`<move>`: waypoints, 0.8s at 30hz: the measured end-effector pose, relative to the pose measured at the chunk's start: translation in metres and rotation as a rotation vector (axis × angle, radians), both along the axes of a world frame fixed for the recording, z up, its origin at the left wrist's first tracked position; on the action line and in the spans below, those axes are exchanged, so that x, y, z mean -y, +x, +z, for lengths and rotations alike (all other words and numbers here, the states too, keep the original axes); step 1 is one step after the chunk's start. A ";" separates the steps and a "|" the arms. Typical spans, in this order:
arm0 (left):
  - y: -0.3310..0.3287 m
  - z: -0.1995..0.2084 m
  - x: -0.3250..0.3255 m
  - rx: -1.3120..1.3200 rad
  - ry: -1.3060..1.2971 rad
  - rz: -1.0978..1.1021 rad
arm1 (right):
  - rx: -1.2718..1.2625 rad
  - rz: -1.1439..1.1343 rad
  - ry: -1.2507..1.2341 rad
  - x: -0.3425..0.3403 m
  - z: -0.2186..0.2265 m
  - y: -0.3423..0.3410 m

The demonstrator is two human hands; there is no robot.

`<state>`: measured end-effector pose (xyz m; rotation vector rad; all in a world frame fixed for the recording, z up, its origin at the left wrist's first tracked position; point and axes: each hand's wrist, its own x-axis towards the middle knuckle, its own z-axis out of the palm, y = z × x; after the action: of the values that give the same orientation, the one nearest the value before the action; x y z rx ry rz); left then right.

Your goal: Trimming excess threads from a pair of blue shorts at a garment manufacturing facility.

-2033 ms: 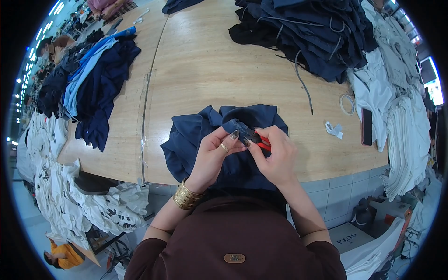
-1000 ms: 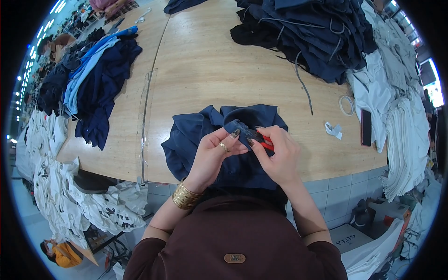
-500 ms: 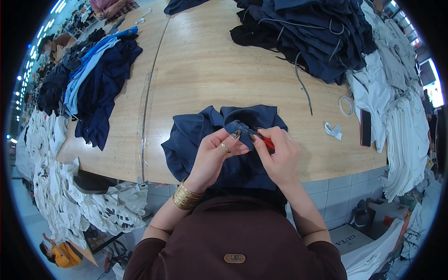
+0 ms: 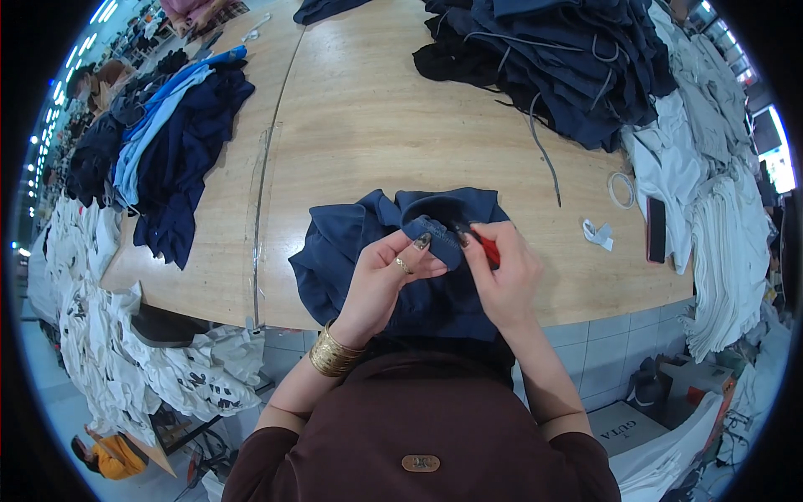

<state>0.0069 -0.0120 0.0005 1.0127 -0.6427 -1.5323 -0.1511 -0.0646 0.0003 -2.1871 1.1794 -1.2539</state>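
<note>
Two hands are held close together over the near edge of the table (image 4: 376,125). By the left hand (image 4: 389,272), a narrow band (image 4: 437,238) of a navy garment (image 4: 335,251) is pinched, thumb on top, fingers curled beneath. In the right hand (image 4: 510,272), half closed, a small red-handled tool (image 4: 490,251) is gripped; its working end is masked by the fingers, so its aim cannot be told. The band's long axis is slanted from upper left to lower right, the lower end turned toward the right thumb, just beside it. The rest of the garment is bunched below and around both hands, partly covered by them.

To the right: crumpled white tag (image 4: 597,234), pale ring (image 4: 621,191), dark phone (image 4: 656,230) laid lengthwise. Farther out, a navy pile (image 4: 560,67) is heaped, a grey cord (image 4: 544,155) trailed from it toward the garment. Left, past the table joint (image 4: 258,226), blue clothes (image 4: 184,142) are piled; the right edge is crowded by white clothes (image 4: 728,243).
</note>
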 end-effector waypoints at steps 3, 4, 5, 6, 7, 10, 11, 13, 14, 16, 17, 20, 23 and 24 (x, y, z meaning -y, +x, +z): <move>0.001 -0.001 0.000 -0.011 -0.004 0.001 | 0.073 -0.023 0.121 -0.001 -0.001 0.000; 0.002 -0.003 -0.001 -0.011 -0.003 0.002 | 0.122 -0.027 0.202 -0.001 0.000 0.000; 0.003 -0.006 -0.001 -0.025 -0.013 0.001 | 0.113 0.023 0.112 -0.002 0.001 0.001; 0.003 -0.008 -0.002 -0.040 -0.022 -0.002 | 0.092 0.080 0.060 -0.002 0.007 0.004; 0.002 -0.008 -0.001 -0.041 -0.021 -0.003 | 0.072 0.137 0.009 -0.001 0.011 0.006; 0.000 -0.007 -0.001 -0.003 -0.040 -0.047 | 0.056 0.127 0.018 0.005 -0.006 -0.002; -0.001 -0.008 -0.001 -0.003 -0.039 -0.046 | 0.127 0.031 0.052 0.007 -0.009 -0.003; 0.001 -0.012 -0.001 -0.004 -0.058 -0.063 | 0.134 -0.040 0.043 0.012 0.001 -0.006; 0.002 -0.013 -0.002 -0.004 -0.056 -0.058 | 0.103 0.005 0.072 0.011 0.012 -0.006; 0.004 -0.014 -0.002 -0.016 -0.057 -0.078 | 0.113 0.233 0.266 0.004 0.021 -0.003; 0.002 -0.012 -0.002 -0.017 -0.057 -0.075 | -0.077 0.323 0.168 0.009 0.013 -0.008; -0.001 -0.006 0.000 0.060 -0.076 -0.059 | 0.075 0.088 0.170 0.019 -0.005 -0.015; 0.000 -0.012 -0.003 0.109 -0.103 -0.032 | 0.185 0.191 0.316 0.015 0.015 -0.010; 0.000 -0.013 -0.002 0.106 -0.105 -0.035 | 0.229 0.302 0.375 0.013 0.019 -0.007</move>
<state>0.0065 -0.0098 -0.0126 1.0119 -0.8109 -1.4668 -0.1581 -0.0778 0.0190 -1.8095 0.8708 -1.0271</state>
